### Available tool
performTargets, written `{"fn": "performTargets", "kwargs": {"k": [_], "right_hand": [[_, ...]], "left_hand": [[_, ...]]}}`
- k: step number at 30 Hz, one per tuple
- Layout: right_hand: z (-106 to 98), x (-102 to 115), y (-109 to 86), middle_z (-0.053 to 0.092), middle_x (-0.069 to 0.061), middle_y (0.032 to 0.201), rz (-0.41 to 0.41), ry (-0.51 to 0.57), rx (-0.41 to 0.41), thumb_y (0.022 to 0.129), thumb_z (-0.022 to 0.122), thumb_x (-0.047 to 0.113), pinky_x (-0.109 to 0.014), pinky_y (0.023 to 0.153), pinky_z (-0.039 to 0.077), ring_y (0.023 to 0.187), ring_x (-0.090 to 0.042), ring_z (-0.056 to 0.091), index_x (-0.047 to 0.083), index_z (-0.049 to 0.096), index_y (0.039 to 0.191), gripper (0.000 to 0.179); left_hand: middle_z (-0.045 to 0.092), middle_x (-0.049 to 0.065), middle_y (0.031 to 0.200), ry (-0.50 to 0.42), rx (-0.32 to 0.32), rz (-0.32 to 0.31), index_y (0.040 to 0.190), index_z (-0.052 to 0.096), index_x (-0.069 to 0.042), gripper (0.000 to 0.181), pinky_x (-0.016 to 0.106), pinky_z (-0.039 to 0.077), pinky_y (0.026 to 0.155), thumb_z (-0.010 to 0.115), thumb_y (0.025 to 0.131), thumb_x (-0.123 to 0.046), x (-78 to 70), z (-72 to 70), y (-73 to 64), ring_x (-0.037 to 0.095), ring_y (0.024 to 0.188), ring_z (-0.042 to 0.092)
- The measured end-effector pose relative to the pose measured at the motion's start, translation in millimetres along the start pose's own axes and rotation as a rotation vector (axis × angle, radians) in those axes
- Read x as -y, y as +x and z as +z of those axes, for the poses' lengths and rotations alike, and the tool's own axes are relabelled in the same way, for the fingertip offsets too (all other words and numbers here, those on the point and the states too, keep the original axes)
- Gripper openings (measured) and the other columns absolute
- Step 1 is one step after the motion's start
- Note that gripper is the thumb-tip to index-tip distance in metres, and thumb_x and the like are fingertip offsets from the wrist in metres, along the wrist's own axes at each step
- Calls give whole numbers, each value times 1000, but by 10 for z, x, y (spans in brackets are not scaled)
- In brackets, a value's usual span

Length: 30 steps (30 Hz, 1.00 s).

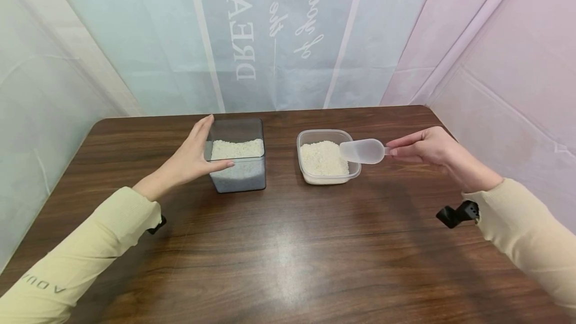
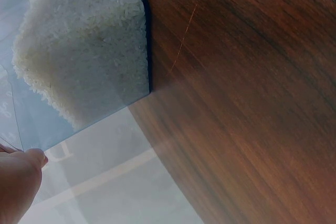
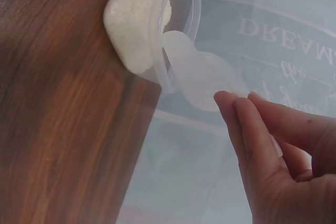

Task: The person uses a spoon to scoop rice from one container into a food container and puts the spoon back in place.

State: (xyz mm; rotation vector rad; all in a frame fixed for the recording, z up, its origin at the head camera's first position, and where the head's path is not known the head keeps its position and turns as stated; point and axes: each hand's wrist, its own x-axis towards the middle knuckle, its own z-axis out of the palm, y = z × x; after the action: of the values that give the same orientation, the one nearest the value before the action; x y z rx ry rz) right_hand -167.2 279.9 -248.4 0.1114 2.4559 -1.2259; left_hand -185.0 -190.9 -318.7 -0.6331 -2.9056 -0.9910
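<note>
My left hand [image 1: 189, 156] holds a tall clear grey-blue container [image 1: 240, 178] at its left side, thumb along the front rim and fingers toward the back. White rice [image 2: 89, 51] partly fills this container, seen through its wall in the left wrist view. To its right stands a low clear plastic tub [image 1: 324, 136] with more rice [image 1: 325, 159] heaped inside. Between thumb and fingers, my right hand [image 1: 427, 149] pinches the short handle of a translucent white scoop [image 1: 365, 151]. The scoop's tip overlaps the tub's right rim, and its bowl looks bare of rice.
Both containers stand toward the back of a dark wood table [image 1: 279, 244]. Behind it hangs a pale blue printed curtain [image 1: 288, 64], with light fabric at both sides. Black wrist devices [image 1: 459, 214] show at the sleeve cuffs.
</note>
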Motion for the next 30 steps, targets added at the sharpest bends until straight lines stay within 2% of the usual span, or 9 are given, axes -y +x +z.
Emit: {"fn": "performTargets", "kwargs": {"k": [1, 3, 7, 10, 12, 17, 24, 27, 30], "right_hand": [[4, 18, 9, 68, 3, 100, 2, 14, -6, 77, 72, 32, -35, 89, 45, 90, -5, 63, 11, 65, 115, 44], [-1, 51, -8, 67, 8, 101, 4, -56, -18, 78, 71, 36, -34, 89, 44, 91, -2, 61, 16, 66, 115, 42], [18, 151, 37, 70, 4, 84, -25, 131, -6, 78, 73, 17, -23, 78, 49, 82, -4, 65, 21, 74, 92, 14], [39, 230, 48, 70, 3, 78, -58, 193, -8, 77, 73, 9, -21, 73, 50, 78, -5, 65, 21, 75, 83, 13], [44, 273, 16, 70, 5, 82, -66, 95, -29, 78, 73, 17, -26, 81, 49, 81, -3, 64, 18, 74, 94, 16], [58, 366, -64, 69, 6, 96, -58, -117, -57, 74, 73, 40, -40, 93, 40, 92, -2, 61, 14, 66, 115, 49], [139, 520, -51, 70, 6, 90, -117, -104, -75, 75, 74, 33, -22, 80, 46, 87, 0, 62, 12, 68, 110, 41], [171, 585, -58, 70, 5, 93, -115, -127, -82, 75, 74, 36, -27, 85, 45, 88, -2, 62, 14, 69, 109, 41], [199, 655, -76, 69, 4, 96, -104, -151, -75, 74, 73, 40, -38, 93, 40, 94, -5, 60, 17, 69, 110, 43]], "left_hand": [[2, 13, 151, 1, -2, 1, 147, -1, -7, 109, 53, 22, 103, 71, 74, -44, -2, 1, 3, 33, 135, 14], [3, 13, 150, 3, -3, 2, 147, -1, -6, 109, 53, 22, 103, 71, 74, -44, -4, 1, 3, 33, 135, 14], [3, 14, 150, 8, -1, 0, 147, -1, -6, 109, 54, 22, 102, 71, 74, -44, -1, -3, -1, 33, 135, 14], [3, 15, 150, 8, -2, 1, 147, -1, -6, 109, 54, 22, 102, 71, 74, -44, 1, -2, -1, 33, 135, 14], [4, 15, 150, 8, -4, 4, 147, -1, -6, 109, 54, 22, 102, 71, 74, -44, 0, 0, 2, 33, 135, 14], [4, 14, 150, 6, -11, 10, 147, 0, -5, 109, 52, 22, 103, 72, 74, -43, 2, 4, 8, 32, 135, 14], [4, 15, 150, 4, -6, 5, 146, -1, -5, 109, 53, 22, 103, 71, 74, -44, -2, 0, 1, 32, 135, 14], [4, 15, 150, 5, -6, 4, 146, -1, -6, 109, 53, 22, 103, 71, 74, -44, -6, 0, 0, 32, 135, 14], [4, 14, 150, 5, -6, 2, 147, -1, -6, 109, 53, 22, 103, 71, 74, -44, -7, 2, -3, 32, 135, 15]]}}
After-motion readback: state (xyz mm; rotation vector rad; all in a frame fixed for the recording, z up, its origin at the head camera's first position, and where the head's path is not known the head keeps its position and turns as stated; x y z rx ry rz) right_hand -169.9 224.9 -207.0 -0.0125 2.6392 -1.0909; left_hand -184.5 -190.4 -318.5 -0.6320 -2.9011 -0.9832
